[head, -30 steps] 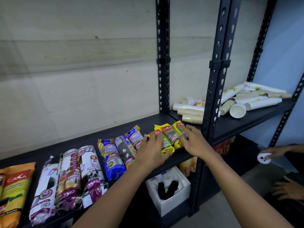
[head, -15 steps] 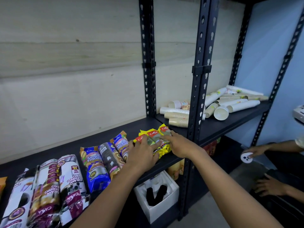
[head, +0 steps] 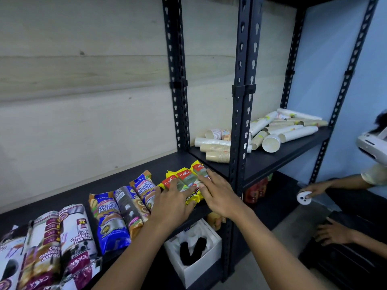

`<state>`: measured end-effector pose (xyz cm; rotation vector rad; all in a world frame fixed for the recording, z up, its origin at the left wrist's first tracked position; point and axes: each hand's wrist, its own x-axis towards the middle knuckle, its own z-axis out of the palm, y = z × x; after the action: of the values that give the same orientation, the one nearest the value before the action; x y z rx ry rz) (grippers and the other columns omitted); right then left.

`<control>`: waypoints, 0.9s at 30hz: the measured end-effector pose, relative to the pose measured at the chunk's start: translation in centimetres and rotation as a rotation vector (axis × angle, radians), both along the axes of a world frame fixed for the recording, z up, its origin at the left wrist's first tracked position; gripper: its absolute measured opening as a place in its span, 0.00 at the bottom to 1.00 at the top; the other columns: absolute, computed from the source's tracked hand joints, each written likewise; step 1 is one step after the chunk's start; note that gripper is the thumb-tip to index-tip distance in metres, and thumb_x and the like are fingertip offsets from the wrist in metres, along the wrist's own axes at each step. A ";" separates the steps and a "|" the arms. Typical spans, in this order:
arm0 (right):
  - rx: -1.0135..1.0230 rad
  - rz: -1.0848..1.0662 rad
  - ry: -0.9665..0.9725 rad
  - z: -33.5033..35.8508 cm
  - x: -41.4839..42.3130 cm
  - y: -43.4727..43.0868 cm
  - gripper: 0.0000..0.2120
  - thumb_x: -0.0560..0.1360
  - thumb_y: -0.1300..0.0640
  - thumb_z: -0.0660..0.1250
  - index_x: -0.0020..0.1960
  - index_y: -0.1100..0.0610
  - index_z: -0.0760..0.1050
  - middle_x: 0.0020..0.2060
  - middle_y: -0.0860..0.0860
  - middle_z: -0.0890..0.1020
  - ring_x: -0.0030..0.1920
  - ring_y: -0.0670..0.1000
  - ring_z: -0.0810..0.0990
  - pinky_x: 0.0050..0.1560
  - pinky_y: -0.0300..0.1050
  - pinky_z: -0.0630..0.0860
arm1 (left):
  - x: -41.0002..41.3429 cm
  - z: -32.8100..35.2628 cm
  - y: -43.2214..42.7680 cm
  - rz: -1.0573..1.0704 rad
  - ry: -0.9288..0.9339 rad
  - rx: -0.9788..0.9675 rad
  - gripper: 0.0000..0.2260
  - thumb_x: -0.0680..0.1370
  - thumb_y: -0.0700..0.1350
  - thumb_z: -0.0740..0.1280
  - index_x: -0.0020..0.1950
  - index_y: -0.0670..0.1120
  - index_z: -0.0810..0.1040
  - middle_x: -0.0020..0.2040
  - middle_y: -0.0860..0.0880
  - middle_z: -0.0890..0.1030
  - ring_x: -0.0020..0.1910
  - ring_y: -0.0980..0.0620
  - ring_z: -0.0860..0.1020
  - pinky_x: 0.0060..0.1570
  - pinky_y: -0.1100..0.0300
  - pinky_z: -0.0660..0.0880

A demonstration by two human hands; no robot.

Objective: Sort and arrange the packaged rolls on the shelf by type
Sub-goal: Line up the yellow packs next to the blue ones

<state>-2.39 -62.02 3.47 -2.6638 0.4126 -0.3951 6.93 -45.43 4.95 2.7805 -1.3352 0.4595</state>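
Three yellow packaged rolls (head: 185, 181) lie side by side at the right end of the black shelf (head: 117, 181). My left hand (head: 170, 206) rests flat on the leftmost one, fingers straight. My right hand (head: 217, 195) lies over the rightmost one with its fingers extended. Left of them lie blue and orange rolls (head: 111, 222), then white and maroon draw-string rolls (head: 62, 239) at the far left. The near ends of the yellow rolls are hidden under my hands.
Black uprights (head: 240, 122) stand just right of my right hand. The neighbouring shelf holds stacks of paper cups (head: 270, 135). A white foam box (head: 194, 252) sits on the floor below. Another person's hands (head: 314, 189) are at the right, one holding a small white device.
The view has shifted slightly to the left. Both hands stay on the yellow rolls, with fingers stretched a little flatter over them than before.
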 end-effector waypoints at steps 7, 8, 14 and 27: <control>-0.005 -0.012 -0.049 -0.7 0.3 -0.4 0.24 0.82 0.36 0.44 0.77 0.35 0.54 0.81 0.47 0.44 0.80 0.51 0.45 0.78 0.59 0.50 | -0.1 -0.2 0.1 -0.024 -0.021 -0.044 0.22 0.81 0.62 0.56 0.75 0.65 0.61 0.72 0.43 0.67 0.62 0.43 0.76 0.68 0.43 0.65; -0.005 -0.012 -0.058 -0.8 0.3 -0.4 0.24 0.82 0.36 0.43 0.77 0.35 0.54 0.81 0.47 0.44 0.80 0.50 0.45 0.78 0.59 0.49 | -0.1 -0.2 0.1 -0.025 -0.021 -0.048 0.22 0.81 0.62 0.56 0.75 0.64 0.61 0.72 0.43 0.67 0.62 0.43 0.76 0.68 0.43 0.66; -0.043 -0.012 -0.052 -0.7 0.7 -0.4 0.24 0.83 0.39 0.43 0.78 0.38 0.55 0.81 0.45 0.49 0.80 0.48 0.41 0.79 0.54 0.41 | -0.3 -0.2 0.4 -0.026 0.016 -0.072 0.24 0.80 0.63 0.56 0.76 0.64 0.59 0.74 0.44 0.65 0.64 0.42 0.74 0.72 0.42 0.61; 0.063 0.187 -0.255 2.6 0.9 7.1 0.23 0.81 0.48 0.60 0.75 0.48 0.65 0.72 0.43 0.67 0.72 0.43 0.63 0.71 0.39 0.62 | 0.5 2.4 10.4 0.012 0.124 -0.189 0.32 0.73 0.71 0.59 0.76 0.62 0.63 0.73 0.52 0.67 0.71 0.47 0.65 0.73 0.48 0.59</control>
<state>-1.49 -54.89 6.10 -2.5198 0.0959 -0.6411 7.41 -35.07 7.35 2.6181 -1.1841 0.3848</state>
